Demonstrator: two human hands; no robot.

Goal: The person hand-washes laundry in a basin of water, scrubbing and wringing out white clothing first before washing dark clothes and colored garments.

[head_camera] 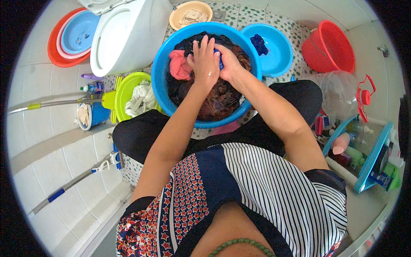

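Note:
Over the large blue plastic basin my left hand has its fingers extended and spread, the palm turned toward my right hand. My right hand is curled around a small dark blue item, mostly hidden between the two hands; whether it is cloth cannot be told. Dark and brown wet clothes fill the basin beneath. A coral-pink cloth lies on them, left of my left hand. Behind on the right, a smaller blue basin holds a navy cloth.
A lime-green basin with white cloth stands left, near a white toilet. A beige basin with pale cloth is behind. At right are a red bucket, a clear plastic jug and a blue-edged bottle rack.

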